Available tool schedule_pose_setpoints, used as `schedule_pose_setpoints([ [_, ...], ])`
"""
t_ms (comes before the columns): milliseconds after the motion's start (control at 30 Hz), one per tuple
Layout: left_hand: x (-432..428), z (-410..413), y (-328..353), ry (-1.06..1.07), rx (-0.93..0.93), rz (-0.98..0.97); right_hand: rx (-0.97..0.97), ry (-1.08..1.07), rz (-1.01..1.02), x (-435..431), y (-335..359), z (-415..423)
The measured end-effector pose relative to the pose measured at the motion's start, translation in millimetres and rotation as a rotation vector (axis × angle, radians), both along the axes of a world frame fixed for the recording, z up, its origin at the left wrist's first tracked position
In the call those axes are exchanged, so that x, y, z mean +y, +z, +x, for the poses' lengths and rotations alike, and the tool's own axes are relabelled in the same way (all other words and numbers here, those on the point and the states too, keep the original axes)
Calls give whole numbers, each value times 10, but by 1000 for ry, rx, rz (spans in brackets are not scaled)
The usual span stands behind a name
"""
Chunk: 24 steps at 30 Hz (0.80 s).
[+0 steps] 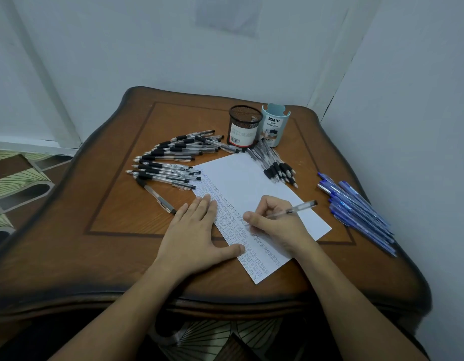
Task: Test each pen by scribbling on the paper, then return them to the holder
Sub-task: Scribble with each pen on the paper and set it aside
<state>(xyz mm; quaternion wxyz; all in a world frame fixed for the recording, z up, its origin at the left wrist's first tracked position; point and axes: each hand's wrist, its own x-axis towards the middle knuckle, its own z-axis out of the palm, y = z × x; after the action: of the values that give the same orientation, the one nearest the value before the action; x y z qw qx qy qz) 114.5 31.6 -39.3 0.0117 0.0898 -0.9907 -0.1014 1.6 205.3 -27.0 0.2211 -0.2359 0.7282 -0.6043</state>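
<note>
A white sheet of paper (254, 183) lies at a slant on the wooden table (116, 230), its left strip filled with rows of small scribbles. My right hand (275, 225) grips a clear pen with a black cap (298, 208), tip down on the paper by the scribbles. My left hand (197, 235) rests flat on the paper's left edge, fingers straight. A black mesh holder (244, 126) and a pale blue holder marked DIY (274, 125) stand at the back; no pens show above their rims.
Several black-grip pens (171, 162) fan out left of the paper, another bunch (275, 165) lies in front of the holders, and several blue pens (358, 209) lie at the right edge. Walls close in behind and to the right.
</note>
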Motion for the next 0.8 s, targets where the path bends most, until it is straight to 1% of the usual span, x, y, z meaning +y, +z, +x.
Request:
schedule_pose_setpoints([
  [33,-1,1,-4,3,2,2,44,-35,37,-11,-32,-1],
  [100,2,-1,-10,7,10,2,65,-80,66,-40,-86,24],
  [300,7,4,-4,4,11,-3,168,-111,94,-45,-129,58],
  [800,21,3,9,9,28,9,213,-68,140,-26,-66,80],
])
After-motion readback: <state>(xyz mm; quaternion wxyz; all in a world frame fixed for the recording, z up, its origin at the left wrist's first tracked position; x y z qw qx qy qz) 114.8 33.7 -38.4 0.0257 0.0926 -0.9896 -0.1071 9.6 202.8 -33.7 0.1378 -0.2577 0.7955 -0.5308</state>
